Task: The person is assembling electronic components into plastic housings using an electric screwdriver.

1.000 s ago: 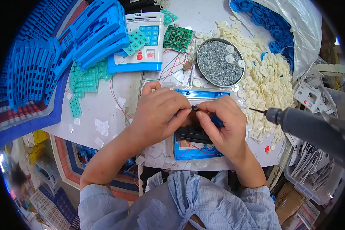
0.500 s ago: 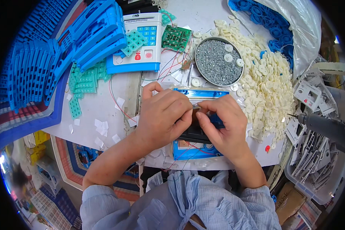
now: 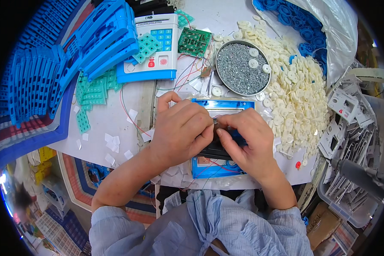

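My left hand and my right hand meet over a blue plastic panel. Between their pinched fingertips are small silvery metal pieces, too small to name surely. Thumb and forefinger of the right hand close on them from the right; the left fingers press from the left, partly hidden behind knuckles. Under my hands a black part lies across the blue panel, mostly covered. Red wires run over the panel's near end.
A round tin of screws stands beyond my hands, beside a heap of cream plastic discs. Left lie a white-and-blue keypad panel, a green circuit board, green rubber keypads and stacked blue frames. A power screwdriver hangs right.
The power screwdriver at the right has swung downward. My fingertips have shifted slightly around the metal pieces, which remain pinched; both hands stay in nearly the same place.
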`<state>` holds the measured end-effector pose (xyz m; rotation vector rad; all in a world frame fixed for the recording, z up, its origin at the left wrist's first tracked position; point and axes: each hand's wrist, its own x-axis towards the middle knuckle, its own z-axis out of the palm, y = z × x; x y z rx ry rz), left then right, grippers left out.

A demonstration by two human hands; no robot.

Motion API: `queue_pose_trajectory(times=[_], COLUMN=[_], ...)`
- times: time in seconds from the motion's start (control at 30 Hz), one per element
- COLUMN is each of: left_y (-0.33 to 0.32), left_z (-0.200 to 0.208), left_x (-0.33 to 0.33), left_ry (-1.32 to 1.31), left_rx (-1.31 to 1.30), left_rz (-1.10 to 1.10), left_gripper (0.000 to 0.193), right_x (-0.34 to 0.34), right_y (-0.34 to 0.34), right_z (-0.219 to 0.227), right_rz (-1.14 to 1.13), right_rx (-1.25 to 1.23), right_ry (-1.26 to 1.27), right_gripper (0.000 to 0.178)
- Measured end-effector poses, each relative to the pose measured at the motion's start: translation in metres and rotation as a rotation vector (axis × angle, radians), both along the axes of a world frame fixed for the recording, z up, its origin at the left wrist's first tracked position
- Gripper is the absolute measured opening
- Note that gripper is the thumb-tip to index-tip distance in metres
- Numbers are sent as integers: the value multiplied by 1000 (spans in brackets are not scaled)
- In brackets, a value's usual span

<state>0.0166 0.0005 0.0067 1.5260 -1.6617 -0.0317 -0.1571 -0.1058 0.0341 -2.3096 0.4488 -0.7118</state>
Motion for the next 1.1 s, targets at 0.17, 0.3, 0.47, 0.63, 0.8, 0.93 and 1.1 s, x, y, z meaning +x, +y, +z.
queue_pose_trajectory(times=[0.17,0.3,0.47,0.63,0.8,0.93,1.1], left_y=[1,3,2,5,5,5,5], left_z=[-1,-3,0,5,3,3,3], left_x=[-3,-3,-2,7,8,6,6], left_ry=[8,4,24,97,83,58,-4], left_rx=[13,19,39,124,113,90,49], left_rz=[0,11,8,-66,-76,-52,-40], left_gripper=[22,21,17,19,17,17,20], right_x=[2,4,6,6,5,-1,-6], right_y=[6,9,4,0,0,-2,-1], right_z=[-1,-4,-4,-4,0,2,0], right_rz=[-18,-26,-17,-17,-50,-59,-37], right_rx=[-20,4,5,20,32,-1,10], right_ry=[-20,-25,-41,-62,-31,-14,-11], right_gripper=[21,21,21,21,21,22,25])
